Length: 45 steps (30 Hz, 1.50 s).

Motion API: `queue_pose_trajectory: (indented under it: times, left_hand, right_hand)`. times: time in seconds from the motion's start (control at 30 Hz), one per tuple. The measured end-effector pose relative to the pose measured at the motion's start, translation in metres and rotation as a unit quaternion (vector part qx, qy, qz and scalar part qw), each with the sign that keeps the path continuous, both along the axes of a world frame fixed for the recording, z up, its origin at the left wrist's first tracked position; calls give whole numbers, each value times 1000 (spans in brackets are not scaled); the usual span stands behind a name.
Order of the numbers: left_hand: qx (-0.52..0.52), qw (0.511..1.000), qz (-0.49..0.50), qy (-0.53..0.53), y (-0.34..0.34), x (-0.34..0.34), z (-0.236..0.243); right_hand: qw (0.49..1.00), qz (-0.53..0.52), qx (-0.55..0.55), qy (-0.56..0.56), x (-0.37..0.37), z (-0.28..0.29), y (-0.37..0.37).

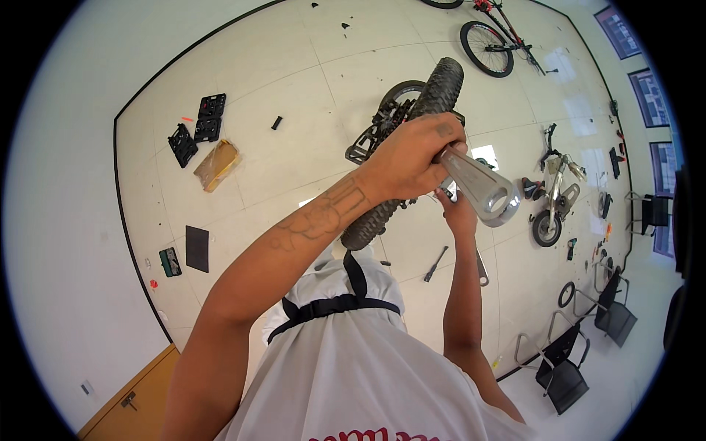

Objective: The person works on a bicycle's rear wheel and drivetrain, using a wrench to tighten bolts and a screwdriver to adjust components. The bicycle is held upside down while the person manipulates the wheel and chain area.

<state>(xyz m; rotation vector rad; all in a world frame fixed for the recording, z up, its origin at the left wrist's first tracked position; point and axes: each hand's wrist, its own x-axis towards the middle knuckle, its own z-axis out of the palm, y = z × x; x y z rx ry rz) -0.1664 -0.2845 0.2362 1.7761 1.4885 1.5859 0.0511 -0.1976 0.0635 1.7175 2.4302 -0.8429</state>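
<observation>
A bike with a knobby black tyre and a black frame lies below me on the floor. My left hand is closed around a large silver metal wrench above the tyre, its broad holed end pointing right. My right hand is lower and to the right, beside the bike's hub area, its fingers curled at some metal part that I cannot make out. Another silver wrench end shows behind my right forearm; whether my right hand holds it is unclear.
Tool cases, a cardboard box and a black panel lie left on the tiled floor. Another bicycle is at the back; a partly dismantled small two-wheeler, loose tools and black chairs are at the right.
</observation>
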Motion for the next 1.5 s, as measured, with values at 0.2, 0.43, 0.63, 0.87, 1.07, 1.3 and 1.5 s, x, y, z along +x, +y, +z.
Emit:
queue_pose_trajectory:
  times: [0.2,0.43,0.63,0.87,1.07,1.3,1.5]
  left_hand:
    - [10,1000,-3,4,1,2,2]
    - [-6,1000,-10,-2,1,2,4]
    - [11,1000,-6,-2,3,5,-2]
    - [5,1000,-6,-5,2,3,0]
    - [7,1000,-7,-2,1,0,0]
    - [17,1000,-6,-10,2,-1,-2]
    - [20,1000,-6,-12,1,-1,1]
  right_hand:
    - [998,28,-31,47,13,-5,10]
    - [997,74,-14,26,11,-9,2]
    - [996,52,8,77,0,-15,-9]
    - [998,-16,65,-19,-17,10,-20]
    - [999,-4,32,20,-10,-10,-16]
    - [997,-31,58,44,-21,0,-37]
    - [994,-101,51,1,-26,0,-37]
